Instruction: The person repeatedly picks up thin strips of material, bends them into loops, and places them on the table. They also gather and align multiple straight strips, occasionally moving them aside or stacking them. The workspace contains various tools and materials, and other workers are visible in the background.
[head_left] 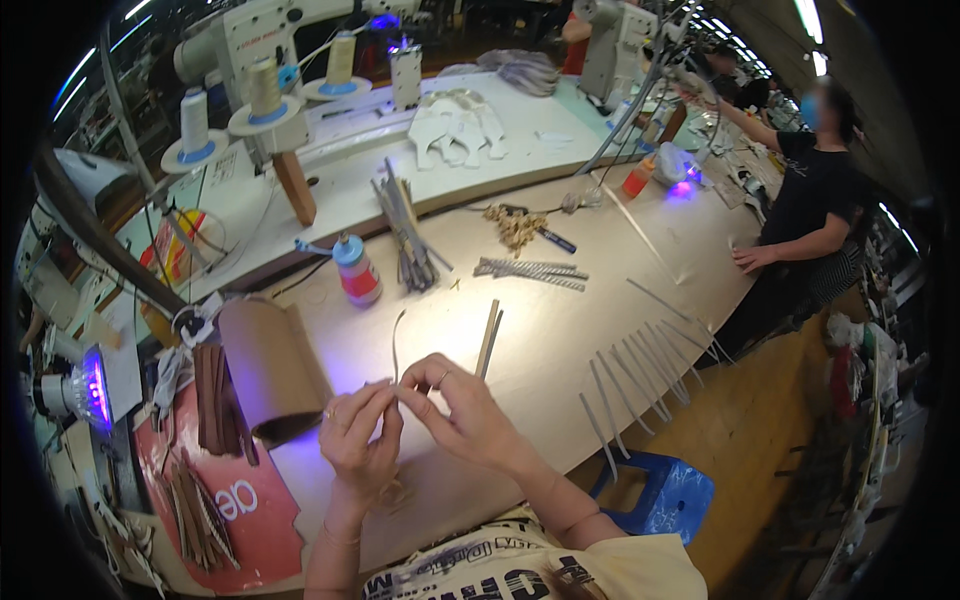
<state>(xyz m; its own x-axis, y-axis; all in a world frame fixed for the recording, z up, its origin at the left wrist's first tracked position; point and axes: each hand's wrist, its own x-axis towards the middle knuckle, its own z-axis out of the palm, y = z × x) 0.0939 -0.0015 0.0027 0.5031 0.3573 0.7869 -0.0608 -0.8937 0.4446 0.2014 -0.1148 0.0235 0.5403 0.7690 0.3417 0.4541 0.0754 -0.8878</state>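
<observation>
My left hand [362, 435] and my right hand [458, 412] meet over the table, fingertips pinched together on a thin grey strip [396, 345]. Its free end rises away from my fingers; the gripped end is hidden. Just beyond my right hand lie two flat strips [489, 338] side by side. Several narrow grey strips [640, 370] are spread in a row along the table's right edge. Farther off are a bundle of grey strips [405, 235], a stack of patterned strips [535, 274] and a pink-and-white bottle with a blue cap [357, 272].
Left of my hands, a brown roll [270, 360] sits beside brown strips [215, 400] and a red sheet [275, 510]. Sewing machines and thread spools [265, 90] stand behind the table. A blue stool [670, 500] is at its near right edge; a co-worker [810, 200] stands at far right.
</observation>
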